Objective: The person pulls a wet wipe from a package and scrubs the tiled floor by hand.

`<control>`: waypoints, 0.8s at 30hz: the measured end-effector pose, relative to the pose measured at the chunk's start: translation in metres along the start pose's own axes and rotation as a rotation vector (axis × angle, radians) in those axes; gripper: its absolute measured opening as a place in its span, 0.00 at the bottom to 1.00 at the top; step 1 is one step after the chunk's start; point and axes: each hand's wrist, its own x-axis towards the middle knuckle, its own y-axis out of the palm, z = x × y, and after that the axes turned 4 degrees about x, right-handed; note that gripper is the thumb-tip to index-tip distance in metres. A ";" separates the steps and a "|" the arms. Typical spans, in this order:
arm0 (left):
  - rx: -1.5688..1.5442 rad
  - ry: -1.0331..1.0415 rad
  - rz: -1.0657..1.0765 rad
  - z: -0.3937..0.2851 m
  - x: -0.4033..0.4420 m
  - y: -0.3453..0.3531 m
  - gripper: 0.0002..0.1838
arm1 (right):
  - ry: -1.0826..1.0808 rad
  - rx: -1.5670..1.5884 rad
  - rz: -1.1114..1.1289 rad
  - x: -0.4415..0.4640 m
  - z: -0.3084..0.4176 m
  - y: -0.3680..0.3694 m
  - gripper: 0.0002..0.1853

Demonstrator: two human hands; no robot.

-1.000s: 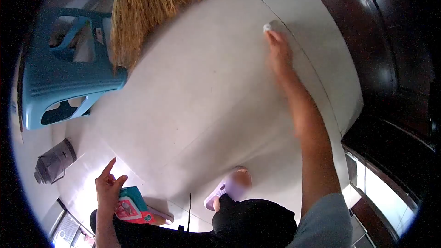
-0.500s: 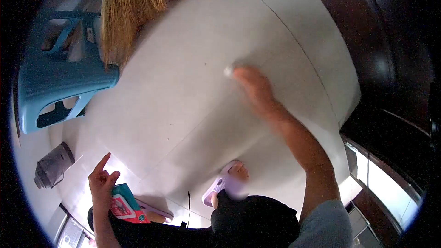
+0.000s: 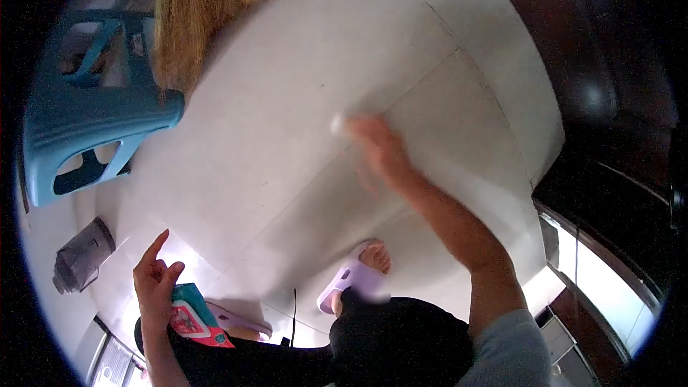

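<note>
1. Fingers of the right hand [image 3: 383, 150] are gripping a white wad [image 3: 337, 124] beyond the right slipper [image 3: 345, 279] (blur is hiding the exact pinch).
2. That hand is moving, judging by its blur, so wad contact with the floor [image 3: 251, 115] is escaping confirmation.
3. Left of that slipper, the left hand [image 3: 154, 287] is spreading thumb from index finger; its other fingers' hold on the adjoining green-and-red packet [image 3: 192, 321] is hiding from view.

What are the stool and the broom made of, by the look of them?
Stool: most likely plastic, smooth blue with a soft sheen, its rounded openings looking moulded.
Broom: seemingly dry straw or similar plant fibre, matt and yellow-brown, in fine loose strands.
</note>
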 end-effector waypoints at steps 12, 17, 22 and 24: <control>-0.032 0.044 -0.068 -0.005 -0.016 -0.010 0.29 | 0.309 0.146 0.053 0.019 0.020 0.042 0.11; -0.005 -0.037 -0.061 -0.002 -0.023 -0.015 0.30 | -0.183 0.085 0.295 -0.010 0.035 0.064 0.14; 0.003 0.072 -0.108 0.003 -0.032 -0.018 0.29 | -0.111 -0.301 -0.460 0.140 -0.019 -0.005 0.07; -0.036 0.069 -0.121 0.003 -0.036 -0.018 0.30 | 0.112 -0.002 -0.366 0.133 -0.008 0.011 0.08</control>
